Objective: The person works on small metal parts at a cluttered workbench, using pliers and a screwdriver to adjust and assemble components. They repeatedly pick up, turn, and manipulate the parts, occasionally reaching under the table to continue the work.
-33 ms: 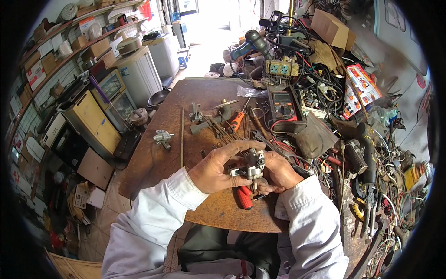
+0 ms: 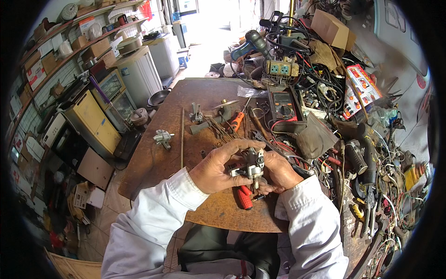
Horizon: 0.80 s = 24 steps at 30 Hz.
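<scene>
Gripping the metal fitting point(image 2: 254, 169) above the tabletop point(image 2: 216, 216), we curl our left hand point(image 2: 216, 169) around one side and our right hand point(image 2: 280, 173) around the other, both partly closed. We cannot see into the cardboard box point(image 2: 329, 28) on the right-hand clutter point(image 2: 320, 90), nor tell what the clear plastic bag point(image 2: 251, 92) holds.

Silvery metal fitting point(image 2: 253, 172), smooth red plastic handles point(image 2: 245, 200), scuffed brown wooden tabletop point(image 2: 218, 217).

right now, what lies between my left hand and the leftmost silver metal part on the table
In the head view, a thin, straight rod lies on the table between your left hand and that metal part.
</scene>
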### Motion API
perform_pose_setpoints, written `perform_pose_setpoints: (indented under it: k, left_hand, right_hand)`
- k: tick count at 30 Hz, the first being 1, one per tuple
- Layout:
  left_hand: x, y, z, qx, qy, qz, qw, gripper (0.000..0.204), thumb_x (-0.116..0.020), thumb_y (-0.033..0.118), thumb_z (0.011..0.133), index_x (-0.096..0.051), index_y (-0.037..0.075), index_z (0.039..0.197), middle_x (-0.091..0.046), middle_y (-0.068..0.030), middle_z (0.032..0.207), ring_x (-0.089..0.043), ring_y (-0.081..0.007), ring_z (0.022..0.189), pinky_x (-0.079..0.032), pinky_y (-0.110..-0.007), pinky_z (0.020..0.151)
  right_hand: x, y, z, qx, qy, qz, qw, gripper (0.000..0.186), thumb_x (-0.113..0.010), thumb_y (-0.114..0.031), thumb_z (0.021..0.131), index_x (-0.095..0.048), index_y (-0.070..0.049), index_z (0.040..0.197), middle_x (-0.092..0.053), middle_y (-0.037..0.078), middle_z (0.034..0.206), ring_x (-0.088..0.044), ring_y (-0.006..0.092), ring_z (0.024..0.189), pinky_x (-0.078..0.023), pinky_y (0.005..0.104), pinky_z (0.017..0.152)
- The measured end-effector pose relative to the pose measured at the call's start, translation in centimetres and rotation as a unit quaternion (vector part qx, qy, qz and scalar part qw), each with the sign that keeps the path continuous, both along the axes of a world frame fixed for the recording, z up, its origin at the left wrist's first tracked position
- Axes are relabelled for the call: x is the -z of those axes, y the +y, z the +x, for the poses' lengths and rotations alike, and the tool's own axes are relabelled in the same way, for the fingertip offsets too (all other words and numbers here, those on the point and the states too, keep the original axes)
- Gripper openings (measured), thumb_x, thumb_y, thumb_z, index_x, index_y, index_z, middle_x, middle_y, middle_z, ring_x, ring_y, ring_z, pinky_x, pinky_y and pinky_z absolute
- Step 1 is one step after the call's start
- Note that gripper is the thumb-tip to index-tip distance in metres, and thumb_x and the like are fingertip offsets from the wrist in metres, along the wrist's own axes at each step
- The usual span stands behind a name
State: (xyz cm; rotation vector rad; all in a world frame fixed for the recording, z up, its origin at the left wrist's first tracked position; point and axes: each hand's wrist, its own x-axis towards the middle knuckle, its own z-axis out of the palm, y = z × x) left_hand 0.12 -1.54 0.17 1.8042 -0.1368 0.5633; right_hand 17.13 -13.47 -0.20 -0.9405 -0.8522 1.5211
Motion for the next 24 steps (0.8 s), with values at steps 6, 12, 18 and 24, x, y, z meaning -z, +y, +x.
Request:
perform_pose_setpoints:
  k: [6,12,18,24]
  left_hand:
    - [0.7,-0.3,0.6,-0.117,-0.083,0.006,0.99,0.064,-0.073,-0.004,0.084,-0.042,0.009,0.138,-0.057,-0.008,0.128,-0.061,-0.016,0.111,-0.053,-0.035,0.095]
    - [1.4,0.6,0.4,-0.247,-0.041,0.067,0.966,0.067,-0.078,0.012,0.085,-0.039,0.004,0.138,-0.065,-0.0107,0.11,-0.063,-0.0186,0.103,-0.05,-0.035,0.094]
    - [0.3,0.3,0.3,-0.103,-0.073,-0.086,0.988,0.066,-0.073,0.01,0.085,-0.039,0.006,0.142,-0.058,-0.0119,0.124,-0.058,-0.0197,0.115,-0.052,-0.034,0.092]
    - [-0.6,0.6,-0.5,-0.087,-0.01,-0.127,0.988,0.063,-0.067,0.017,0.09,-0.037,0.007,0.144,-0.054,-0.0123,0.135,-0.057,-0.0203,0.117,-0.052,-0.034,0.091]
  right_hand:
    - [1.2,1.2,0.0,0.073,-0.013,0.065,0.995,0.061,-0.041,-0.053,0.103,-0.063,0.003,0.092,-0.06,0.01,0.065,-0.053,0.0158,0.046,-0.04,0.0284,0.042]
    - [0.9,0.9,-0.4,0.054,-0.012,0.124,0.991,0.025,-0.058,-0.023,0.101,-0.06,0.002,0.097,-0.063,0.007,0.077,-0.058,0.0133,0.058,-0.047,0.0267,0.052]
    - [1.5,1.3,-0.4,0.103,-0.086,0.139,0.981,0.025,-0.057,-0.023,0.102,-0.061,0.001,0.097,-0.062,0.005,0.076,-0.057,0.0111,0.058,-0.046,0.0253,0.052]
    - [1.6,1.2,-0.2,0.11,-0.116,0.154,0.975,0.026,-0.058,-0.024,0.101,-0.062,0.001,0.096,-0.061,0.004,0.074,-0.055,0.0102,0.057,-0.045,0.0246,0.051]
